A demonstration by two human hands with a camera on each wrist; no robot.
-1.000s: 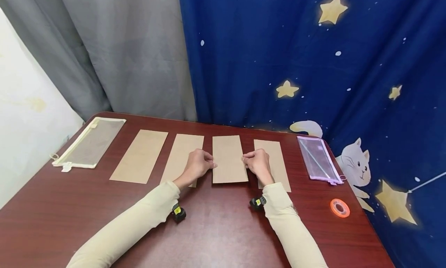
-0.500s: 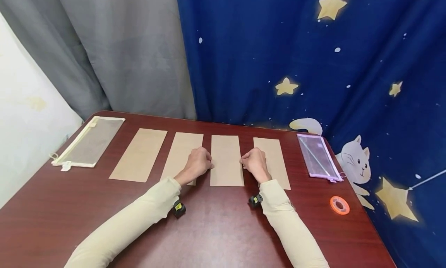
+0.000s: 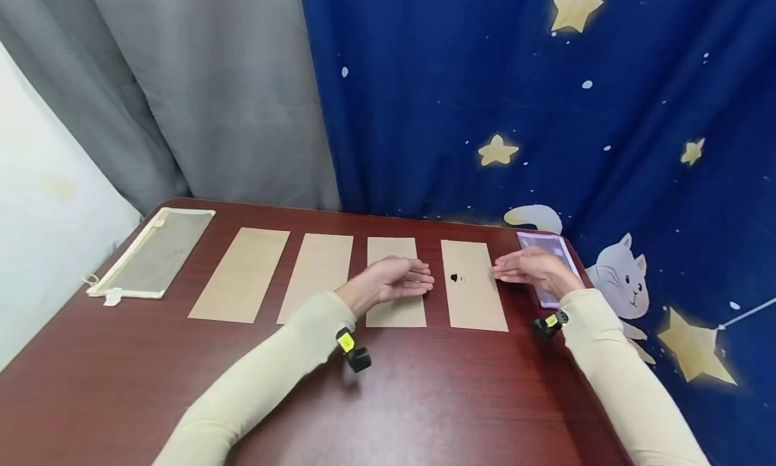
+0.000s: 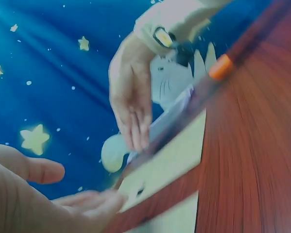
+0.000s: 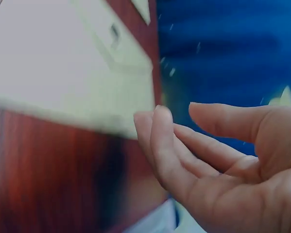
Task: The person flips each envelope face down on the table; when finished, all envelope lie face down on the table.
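My left hand (image 3: 400,279), fingers straight and holding nothing, hovers over the third tan kraft-paper rectangle (image 3: 391,248) from the left and partly covers it. Right of it lies another kraft-paper rectangle (image 3: 475,304) with a small black hat print and a tiny mark beside it. At that sheet's right edge is my right hand (image 3: 533,269), with extended fingers and nothing in its grasp, overlapping the purple-edged mesh zip pouch (image 3: 548,297). The right wrist view has the fingers (image 5: 162,141) and thumb apart. In the left wrist view, the right palm (image 4: 130,92) faces the left hand.
Two more kraft-paper rectangles (image 3: 239,275) (image 3: 321,267) lie to the left on the red-brown table (image 3: 388,398). A cream-edged zip pouch (image 3: 160,254) is at the far left. An orange ring (image 4: 220,67) shows in the left wrist view. Curtains hang behind.
Both hands have let go of the third kraft-paper rectangle, now flat on the table, and moved right. The rightmost rectangle's black hat print is uncovered; the orange ring is hidden behind the right arm.
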